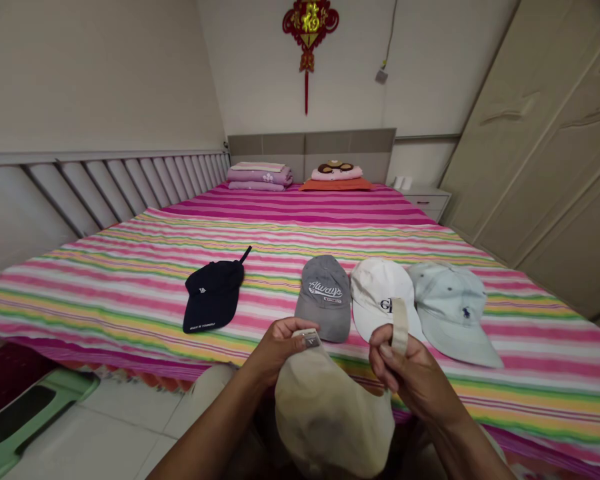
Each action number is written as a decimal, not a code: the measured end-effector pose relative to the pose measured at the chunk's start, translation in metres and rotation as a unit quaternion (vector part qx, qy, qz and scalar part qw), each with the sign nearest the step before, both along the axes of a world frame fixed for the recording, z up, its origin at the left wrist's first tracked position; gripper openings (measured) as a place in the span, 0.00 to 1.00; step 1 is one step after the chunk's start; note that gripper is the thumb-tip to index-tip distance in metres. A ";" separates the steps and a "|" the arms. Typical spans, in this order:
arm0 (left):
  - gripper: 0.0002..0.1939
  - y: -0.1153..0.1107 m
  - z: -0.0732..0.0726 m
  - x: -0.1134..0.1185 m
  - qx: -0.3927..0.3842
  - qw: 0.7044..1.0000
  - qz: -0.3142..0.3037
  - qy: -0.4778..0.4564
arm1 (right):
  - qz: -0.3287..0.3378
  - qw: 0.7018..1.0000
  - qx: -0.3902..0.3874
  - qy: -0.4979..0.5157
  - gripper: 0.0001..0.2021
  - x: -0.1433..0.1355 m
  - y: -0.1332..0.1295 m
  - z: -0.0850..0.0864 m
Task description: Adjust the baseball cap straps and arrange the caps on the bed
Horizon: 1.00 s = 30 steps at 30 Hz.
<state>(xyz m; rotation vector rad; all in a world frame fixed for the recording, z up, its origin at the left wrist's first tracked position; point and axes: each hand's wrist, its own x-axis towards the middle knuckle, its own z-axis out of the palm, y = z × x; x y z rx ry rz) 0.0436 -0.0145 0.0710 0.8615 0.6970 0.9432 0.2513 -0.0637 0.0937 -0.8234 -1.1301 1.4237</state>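
A beige baseball cap (330,407) hangs between my two hands in front of the bed's edge, its back strap undone. My left hand (283,347) pinches the buckle end of the strap, where a small metal clasp shows. In my right hand (405,370) the loose strap end is pinched, its tip sticking up. Beyond, on the bed, lie a grey cap (325,293) with white lettering, a white cap (383,287) with dark letters and a pale mint cap (450,307), side by side. Further left lies a navy cap (214,293), its strap sticking out.
The striped bedspread (145,280) covers the bed. Folded bedding (260,177) and a pink stack (336,175) sit by the headboard (330,143). A railing (130,187) runs along the left. A green stool (55,400) stands at lower left, a wardrobe (545,173) at right.
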 end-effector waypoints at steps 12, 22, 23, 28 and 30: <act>0.16 0.001 0.011 0.017 0.080 0.997 -0.008 0.018 | -0.029 0.966 0.059 -0.249 0.09 -0.037 0.021 -0.001; 0.19 -0.003 0.008 0.014 0.074 0.997 -0.031 0.017 | -0.001 0.987 -0.015 -0.162 0.13 -0.039 0.017 -0.008; 0.19 -0.003 0.008 0.014 0.082 0.996 -0.021 0.030 | 0.001 0.988 -0.022 -0.154 0.13 -0.039 0.016 -0.008; 0.17 -0.003 0.007 0.013 0.108 0.990 0.034 0.089 | 0.007 0.990 -0.040 -0.135 0.13 -0.042 0.014 -0.008; 0.17 -0.004 0.008 0.013 0.099 0.990 0.035 0.091 | 0.017 0.991 -0.048 -0.123 0.14 -0.044 0.013 -0.007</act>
